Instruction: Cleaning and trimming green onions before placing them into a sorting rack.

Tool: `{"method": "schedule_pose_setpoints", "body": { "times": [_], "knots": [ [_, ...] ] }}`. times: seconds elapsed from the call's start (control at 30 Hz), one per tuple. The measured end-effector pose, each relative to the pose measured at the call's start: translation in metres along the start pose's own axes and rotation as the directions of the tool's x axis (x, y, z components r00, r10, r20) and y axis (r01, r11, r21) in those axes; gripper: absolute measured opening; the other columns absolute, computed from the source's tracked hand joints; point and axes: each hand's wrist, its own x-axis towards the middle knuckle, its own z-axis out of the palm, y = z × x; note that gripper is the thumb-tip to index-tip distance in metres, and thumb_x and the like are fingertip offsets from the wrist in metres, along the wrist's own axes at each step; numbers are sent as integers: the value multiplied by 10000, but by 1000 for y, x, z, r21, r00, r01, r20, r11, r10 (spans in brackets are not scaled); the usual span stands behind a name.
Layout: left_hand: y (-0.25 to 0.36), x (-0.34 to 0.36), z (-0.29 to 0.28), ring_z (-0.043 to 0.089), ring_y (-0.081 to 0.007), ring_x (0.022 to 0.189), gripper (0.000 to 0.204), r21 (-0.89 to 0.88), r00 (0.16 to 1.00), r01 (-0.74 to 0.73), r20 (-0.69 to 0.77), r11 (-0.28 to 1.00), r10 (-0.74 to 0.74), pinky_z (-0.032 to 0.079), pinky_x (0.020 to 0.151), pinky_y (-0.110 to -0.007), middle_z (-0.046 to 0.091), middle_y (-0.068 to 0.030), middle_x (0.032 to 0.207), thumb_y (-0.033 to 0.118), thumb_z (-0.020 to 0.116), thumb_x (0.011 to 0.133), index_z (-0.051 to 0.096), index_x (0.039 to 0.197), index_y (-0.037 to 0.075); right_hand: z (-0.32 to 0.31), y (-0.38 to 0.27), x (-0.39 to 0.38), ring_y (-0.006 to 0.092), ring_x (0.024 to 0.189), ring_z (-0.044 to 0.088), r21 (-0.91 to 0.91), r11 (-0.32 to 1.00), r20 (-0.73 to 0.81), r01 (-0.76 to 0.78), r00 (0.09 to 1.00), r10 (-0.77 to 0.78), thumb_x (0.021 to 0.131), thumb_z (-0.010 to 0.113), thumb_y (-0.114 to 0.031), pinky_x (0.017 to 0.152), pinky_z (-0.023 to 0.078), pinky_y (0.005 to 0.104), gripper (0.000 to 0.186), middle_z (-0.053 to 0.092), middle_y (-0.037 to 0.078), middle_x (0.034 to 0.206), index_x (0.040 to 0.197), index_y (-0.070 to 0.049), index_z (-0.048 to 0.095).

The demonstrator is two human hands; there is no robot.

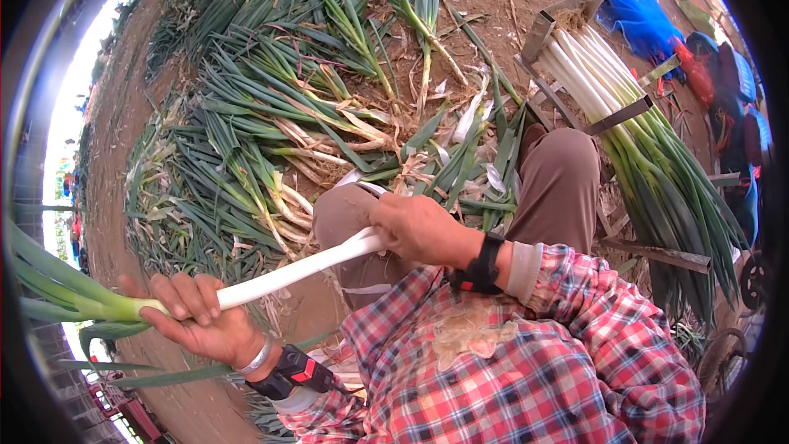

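The left hand [205,325] reaches out to the left with its forearm rising from the lower edge, its fingers curled over a long green onion [292,274] where the white shank turns to leaf, the thumb lying along the near side. The right hand [421,230] is bent inward in front of the body, back upward, curled around the onion's root end; its fingertips are tucked out of sight. Each wrist carries a dark strap.

The onion spans the gap between the two hands, sloping from the right hand down to the left, its white length passing near the left knee [341,212]. Its green leaves run on past the left hand to the picture's left rim.

Beyond the knees, a pile of onions [279,127] spreads over the ground ahead and to the left, with loose peelings near the feet. Brown soil [123,197] runs along the outer left side. Past the right knee [563,168], a metal rack [620,114] bounds that side, cradling a bundle of white-stemmed onions [649,144].
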Motion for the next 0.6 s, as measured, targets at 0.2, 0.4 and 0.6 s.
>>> {"method": "schedule_pose_setpoints", "body": {
  "times": [0.2, 0.4, 0.6],
  "knots": [
    [9, 2, -15, 374, -71, 635, 497, -2, 987, 87, 133, 996, -86, 364, 573, -248, 366, 10, 753, 203, 529, 996, 344, 1427, 39, -18, 54, -9, 310, 733, 588, 89, 943, -231, -322, 914, 334, 830, 609, -65, 677, 477, 365, 102, 571, 165, 797, 895, 12, 597],
    [7, 1, -21, 380, -75, 621, 365, -121, 985, 138, 116, 983, -124, 366, 583, -251, 375, 7, 739, 121, 571, 943, 487, 1279, 5, -25, -7, -16, 312, 836, 591, 271, 953, 133, -139, 986, 106, 878, 650, -139, 740, 475, 390, 161, 580, 128, 926, 1012, -51, 642],
    [13, 18, -19, 342, -65, 494, 226, -350, 907, 316, 384, 882, -173, 342, 522, -236, 360, 18, 645, 179, 615, 931, 537, 1061, 12, -17, -1, -14, 337, 822, 599, 174, 985, 43, -9, 999, 2, 894, 625, -170, 702, 478, 429, 157, 565, 118, 930, 1017, -73, 617]
  ]
}}
